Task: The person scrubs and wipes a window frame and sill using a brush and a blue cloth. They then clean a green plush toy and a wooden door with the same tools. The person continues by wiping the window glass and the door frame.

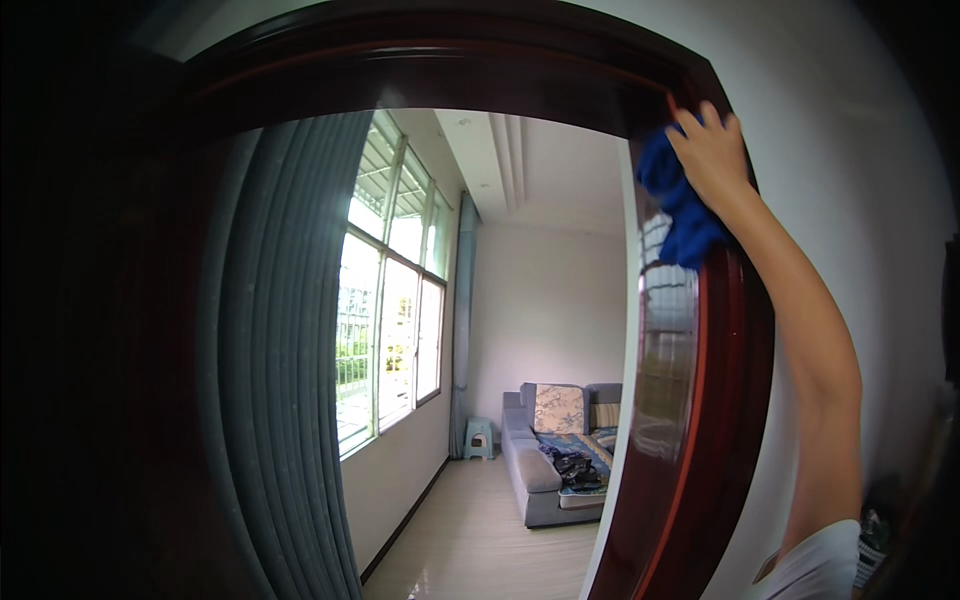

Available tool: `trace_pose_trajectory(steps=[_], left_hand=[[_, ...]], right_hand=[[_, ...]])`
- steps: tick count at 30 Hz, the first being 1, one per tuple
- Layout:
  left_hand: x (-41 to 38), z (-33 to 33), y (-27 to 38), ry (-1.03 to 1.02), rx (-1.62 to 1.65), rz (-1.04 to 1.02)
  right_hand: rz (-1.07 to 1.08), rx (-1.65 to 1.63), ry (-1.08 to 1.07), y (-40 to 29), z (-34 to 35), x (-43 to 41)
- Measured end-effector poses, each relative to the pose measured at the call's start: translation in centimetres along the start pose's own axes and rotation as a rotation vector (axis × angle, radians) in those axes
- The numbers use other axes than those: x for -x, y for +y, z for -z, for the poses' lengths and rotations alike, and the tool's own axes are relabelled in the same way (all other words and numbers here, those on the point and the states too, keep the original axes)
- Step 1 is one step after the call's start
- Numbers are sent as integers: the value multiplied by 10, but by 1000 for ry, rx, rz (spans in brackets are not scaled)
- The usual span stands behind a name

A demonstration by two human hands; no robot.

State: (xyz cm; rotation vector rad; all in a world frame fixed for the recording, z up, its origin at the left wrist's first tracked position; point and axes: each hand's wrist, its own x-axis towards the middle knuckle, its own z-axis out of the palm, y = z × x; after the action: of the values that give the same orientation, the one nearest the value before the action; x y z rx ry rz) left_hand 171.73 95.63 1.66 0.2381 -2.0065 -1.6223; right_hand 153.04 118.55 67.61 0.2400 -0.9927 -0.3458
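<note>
My right hand (709,157) is raised at the upper right corner of a dark red, glossy wooden door frame (720,360). Its fingers press a blue cloth (679,214) against the frame, and the loose end of the cloth hangs down along the upright. The hand looks slightly blurred. My left hand is out of view. Before me the doorway stands open onto a room with a window.
A grey-blue curtain (289,337) hangs at the left of the opening. Through the doorway are a window (397,300), a light blue plastic stool (478,439) and a grey sofa (536,469) with cushions and dark items. A white wall (847,187) adjoins the frame at right.
</note>
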Motion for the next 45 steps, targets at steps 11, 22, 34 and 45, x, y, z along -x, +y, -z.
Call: trace_pose_trajectory(steps=[11, 22, 34, 45], left_hand=[[72, 95, 70, 19, 354, -195], [79, 137, 142, 106, 600, 60], [27, 198, 242, 179, 65, -21], [-21, 246, 270, -35, -352, 113]], right_hand=[[163, -1469, -1115, -117, 220, 234], [260, -2293, -505, -250, 344, 155], [-294, -2456, -848, -290, 412, 129], [-1054, -2464, -788, -330, 374, 169]])
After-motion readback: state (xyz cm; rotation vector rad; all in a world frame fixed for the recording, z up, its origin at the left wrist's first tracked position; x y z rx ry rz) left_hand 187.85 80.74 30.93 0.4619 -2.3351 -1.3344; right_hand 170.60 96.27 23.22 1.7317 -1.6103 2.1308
